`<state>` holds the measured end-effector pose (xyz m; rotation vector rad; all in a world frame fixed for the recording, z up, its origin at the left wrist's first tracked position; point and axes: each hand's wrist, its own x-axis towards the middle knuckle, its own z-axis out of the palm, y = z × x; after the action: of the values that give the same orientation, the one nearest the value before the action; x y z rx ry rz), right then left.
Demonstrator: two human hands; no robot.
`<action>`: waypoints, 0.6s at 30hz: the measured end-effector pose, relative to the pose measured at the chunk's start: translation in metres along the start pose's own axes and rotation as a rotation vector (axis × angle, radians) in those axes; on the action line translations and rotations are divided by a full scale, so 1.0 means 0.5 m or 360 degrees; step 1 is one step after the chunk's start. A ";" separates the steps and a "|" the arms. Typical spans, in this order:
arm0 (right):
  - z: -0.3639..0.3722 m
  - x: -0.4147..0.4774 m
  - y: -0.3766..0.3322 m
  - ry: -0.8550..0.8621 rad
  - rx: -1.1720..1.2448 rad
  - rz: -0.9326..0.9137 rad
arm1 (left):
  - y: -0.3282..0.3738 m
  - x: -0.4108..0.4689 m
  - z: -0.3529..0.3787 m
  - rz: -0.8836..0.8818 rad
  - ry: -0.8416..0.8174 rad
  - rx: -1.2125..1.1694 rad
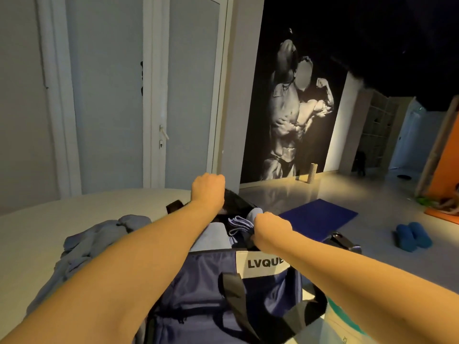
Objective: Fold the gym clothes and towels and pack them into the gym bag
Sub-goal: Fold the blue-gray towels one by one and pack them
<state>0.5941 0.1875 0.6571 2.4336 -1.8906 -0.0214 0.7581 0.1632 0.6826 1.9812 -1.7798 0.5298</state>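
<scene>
Gym bag [211,281] sits open on the surface [37,232], folded towel [238,223] already inside, grey clothes [94,244] just beside. Left grip [208,188] curls over the far rim, right grip [270,230] pinches the near edge; best to pull evenly, keeping the mouth wide.

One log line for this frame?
left hand holds gym bag far rim; right hand holds near rim; folded towel inside; grey clothes heaped outside

Navy gym bag [206,276], black strap [231,294], lavender towel [239,223], grey clothes [84,244], blue mat [320,217]
</scene>
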 end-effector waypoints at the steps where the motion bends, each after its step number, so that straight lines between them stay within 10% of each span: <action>1: 0.003 0.006 -0.001 -0.0020 0.0082 -0.0021 | 0.013 -0.021 0.009 0.0060 0.0005 -0.0049; 7: -0.025 -0.015 0.037 0.0058 0.0199 -0.0170 | 0.055 -0.148 0.035 0.0446 -0.0594 -0.1060; 18: -0.004 -0.023 0.098 -0.0321 0.0048 -0.0093 | 0.049 -0.211 0.019 0.0697 -0.0479 -0.0293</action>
<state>0.5440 0.1865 0.6616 2.5946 -1.9069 -0.2519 0.7225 0.2439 0.6187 1.6137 -2.3753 0.1877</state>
